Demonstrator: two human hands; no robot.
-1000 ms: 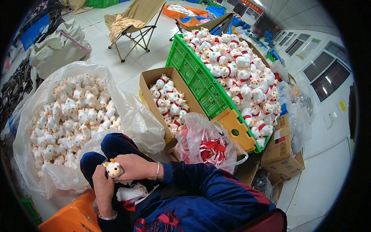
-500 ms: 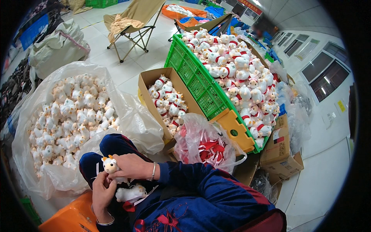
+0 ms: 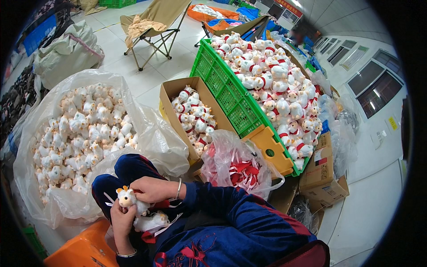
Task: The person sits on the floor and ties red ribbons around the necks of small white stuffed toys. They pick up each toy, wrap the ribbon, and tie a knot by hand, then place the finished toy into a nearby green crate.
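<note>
Plush toy [image 3: 129, 199] over the lap, between both hands. Left grip [image 3: 122, 218] closed on it below the head; right grip [image 3: 153, 189] against its far right side, can't tell if clamped. Long axis: head left, body right. Versus 0.5 s ago: head nearer, more body showing.

Single fisheye view from the wearer's head, facing down and outward, left hand [image 3: 122, 218] and right hand [image 3: 154, 189] close below — floor [image 3: 112, 49] and windows [image 3: 377, 90] farther off, edges bowing.
</note>
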